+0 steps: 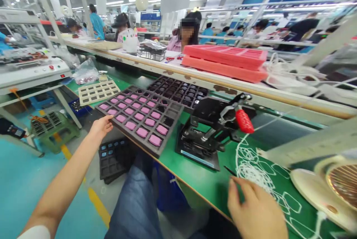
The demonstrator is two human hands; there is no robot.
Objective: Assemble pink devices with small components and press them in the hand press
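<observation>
My left hand [100, 129] pinches the near left edge of a dark foam tray [167, 144]. Pink rounded pieces [141, 132] fill many of its pockets, and a few pockets at the right hold dark pieces or none. My right hand [258, 207] is low at the right, above the green bench top. Its thumb and forefinger come together at a thin dark stick-like tool [230, 171], whose exact kind I cannot tell. Between tray and right hand stands a black toggle-clamp press [208, 129] with a red handle [244, 121].
Tangled white loops of cord [255, 170] and a small fan heater [320, 194] lie at the right. Another dark tray [178, 90] is behind, a cream tray [98, 93] at the left. Red foam trays [223, 62] sit on the shelf; co-workers sit beyond. Stacked trays [114, 159] stand below.
</observation>
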